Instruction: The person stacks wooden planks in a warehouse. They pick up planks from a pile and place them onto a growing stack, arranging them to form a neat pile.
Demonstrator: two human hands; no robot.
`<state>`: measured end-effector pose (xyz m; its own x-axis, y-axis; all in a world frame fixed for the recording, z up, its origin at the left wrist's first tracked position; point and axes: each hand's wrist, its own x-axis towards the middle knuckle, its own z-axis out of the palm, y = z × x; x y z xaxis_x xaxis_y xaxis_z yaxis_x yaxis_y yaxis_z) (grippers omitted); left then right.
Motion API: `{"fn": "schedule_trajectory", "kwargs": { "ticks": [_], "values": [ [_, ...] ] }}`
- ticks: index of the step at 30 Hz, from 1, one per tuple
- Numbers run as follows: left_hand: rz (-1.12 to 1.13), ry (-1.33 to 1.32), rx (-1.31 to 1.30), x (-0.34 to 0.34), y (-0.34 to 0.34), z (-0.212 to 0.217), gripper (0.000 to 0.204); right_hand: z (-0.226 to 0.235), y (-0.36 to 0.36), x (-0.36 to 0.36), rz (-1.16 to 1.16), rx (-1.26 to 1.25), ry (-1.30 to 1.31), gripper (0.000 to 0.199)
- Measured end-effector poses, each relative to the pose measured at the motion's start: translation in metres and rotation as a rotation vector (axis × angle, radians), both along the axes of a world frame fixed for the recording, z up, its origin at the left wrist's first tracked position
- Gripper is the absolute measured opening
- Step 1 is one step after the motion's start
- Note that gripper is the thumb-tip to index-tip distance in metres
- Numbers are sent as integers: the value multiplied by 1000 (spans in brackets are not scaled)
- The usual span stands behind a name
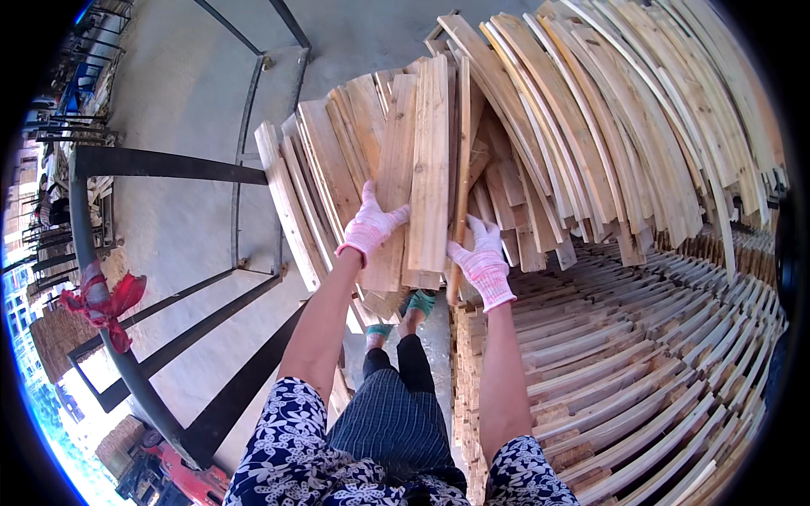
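Both my hands wear white-and-pink knitted gloves. My left hand [371,223] lies against the face of a pale wooden plank [395,169] in the upright stack, its thumb and fingers spread apart. Just right of it stands a lighter, wider plank [430,160], in front of its neighbours. My right hand [483,260] is closed at the lower part of a narrow plank [461,169] seen edge-on, thumb on the near side. Its other fingertips are partly hidden. More leaning planks [325,152] fan out to the left of my left hand.
Long planks [591,118] lean in a dense row at the upper right. Below them, layered wooden strips [624,363] form a large stack. A dark metal frame [169,166] with a red cloth [105,304] tied on stands at left. My feet are on the concrete floor [181,93].
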<state>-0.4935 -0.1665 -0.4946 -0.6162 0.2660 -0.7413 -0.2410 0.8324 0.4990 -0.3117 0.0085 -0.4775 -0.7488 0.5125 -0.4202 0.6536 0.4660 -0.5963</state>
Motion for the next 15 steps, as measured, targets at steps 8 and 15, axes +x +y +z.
{"fn": "schedule_trajectory", "kwargs": {
  "ticks": [8, 15],
  "values": [
    [249, -70, 160, 23, -20, -33, 115, -43, -21, -23, -649, -594, 83, 97],
    [307, -168, 354, 49, -34, -41, 126, -15, -25, -19, -817, -1017, 63, 76]
  ]
}}
